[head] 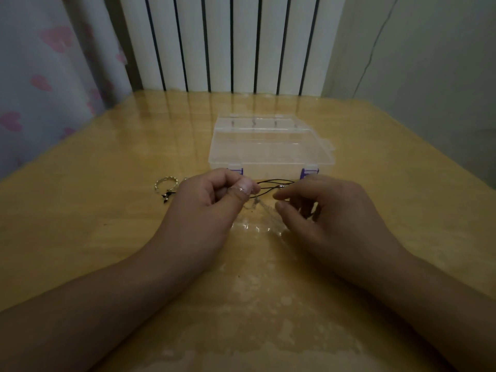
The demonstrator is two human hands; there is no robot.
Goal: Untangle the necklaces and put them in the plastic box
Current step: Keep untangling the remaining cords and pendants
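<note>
Untangling under way, box not yet opened

Fingers of the left hand pinch the dark cord necklace just in front of the plastic box. The right hand curls loosely at the cord's other end; whether it grips is unclear. A pale chain hangs between the hands. A second coiled piece lies left of the box on the tabletop. The lid appears closed. Next, probably: tease the strands apart, then unlatch the box.
</note>
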